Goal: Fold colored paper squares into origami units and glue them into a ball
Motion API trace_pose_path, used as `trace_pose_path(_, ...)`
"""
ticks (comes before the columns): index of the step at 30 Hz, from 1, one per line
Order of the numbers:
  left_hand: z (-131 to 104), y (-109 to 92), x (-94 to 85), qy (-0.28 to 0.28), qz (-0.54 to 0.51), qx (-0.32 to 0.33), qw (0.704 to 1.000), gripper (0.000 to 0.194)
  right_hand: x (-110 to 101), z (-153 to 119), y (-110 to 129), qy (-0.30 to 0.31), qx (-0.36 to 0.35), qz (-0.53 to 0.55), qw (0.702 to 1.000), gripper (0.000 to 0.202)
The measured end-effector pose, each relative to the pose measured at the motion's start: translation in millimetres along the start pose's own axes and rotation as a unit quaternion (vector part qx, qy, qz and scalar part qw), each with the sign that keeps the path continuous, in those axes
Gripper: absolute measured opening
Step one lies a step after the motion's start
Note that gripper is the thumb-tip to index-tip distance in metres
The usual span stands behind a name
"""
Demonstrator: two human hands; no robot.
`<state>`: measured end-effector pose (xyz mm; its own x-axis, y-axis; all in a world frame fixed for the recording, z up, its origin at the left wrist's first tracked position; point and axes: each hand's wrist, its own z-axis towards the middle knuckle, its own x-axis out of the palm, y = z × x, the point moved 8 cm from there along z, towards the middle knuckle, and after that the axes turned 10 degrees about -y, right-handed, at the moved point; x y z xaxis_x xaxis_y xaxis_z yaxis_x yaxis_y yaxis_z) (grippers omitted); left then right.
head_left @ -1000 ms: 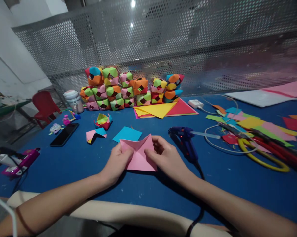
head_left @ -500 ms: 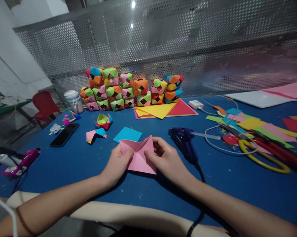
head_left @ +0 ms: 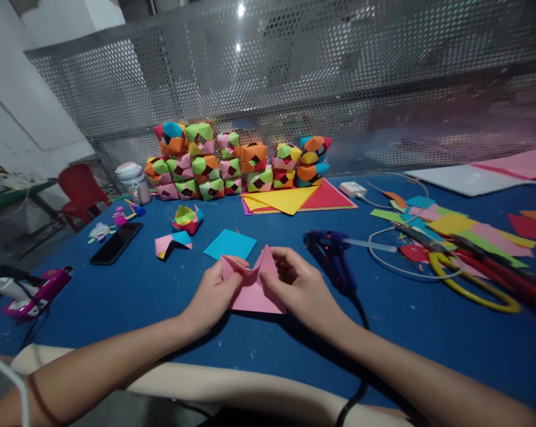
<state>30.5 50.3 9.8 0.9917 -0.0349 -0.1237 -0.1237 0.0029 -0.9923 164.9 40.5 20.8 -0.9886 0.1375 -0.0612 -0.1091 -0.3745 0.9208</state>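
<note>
A square of pink paper [head_left: 255, 298] is held between my two hands just above the blue table. My left hand [head_left: 213, 289] grips its left side, thumb on the near face. On the right side, my right hand [head_left: 298, 283] pinches it the same way, its other fingers curled behind. The paper's upper edge buckles downward in the middle, with a corner standing up at each side. Just beyond it lies a flat blue paper square [head_left: 230, 244]. Left of that are a folded pink and blue paper piece [head_left: 173, 242] and a partly built paper shape [head_left: 187, 219].
A glue gun [head_left: 334, 252] with a glue stick lies to the right, its cord running to the near edge. Farther right are scissors [head_left: 476, 284] and paper strips [head_left: 454, 224]. Stacked paper balls [head_left: 205, 168] line the back. A phone [head_left: 117, 243] and a power strip [head_left: 40, 293] are left.
The top edge of the pink paper has bent deeper between my thumbs, and its upper corners have come closer together. My hands have drawn slightly inward.
</note>
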Motion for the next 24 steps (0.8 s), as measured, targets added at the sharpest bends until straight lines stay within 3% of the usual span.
trace_pose_path(6,-0.3,0.4,0.7,0.013,0.018,0.0,1.0,0.016,0.2,-0.4,4.1,0.01,-0.029,-0.024,0.999,0.02)
trace_pose_path(14,8.1,11.5,-9.2,-0.029,-0.114,-0.045,0.992,0.02,0.4,6.0,-11.2,0.032,0.083,0.017,0.996,0.031)
trace_pose_path(19,13.8,12.2,-16.2,-0.066,-0.17,-0.058,0.982,0.023,-8.1,10.2,-28.1,0.007,0.153,0.039,0.987,0.023)
trace_pose_path(24,11.2,9.0,-11.3,-0.062,-0.194,-0.047,0.978,0.026,-1.3,4.8,-25.2,0.028,0.149,0.024,0.988,0.033)
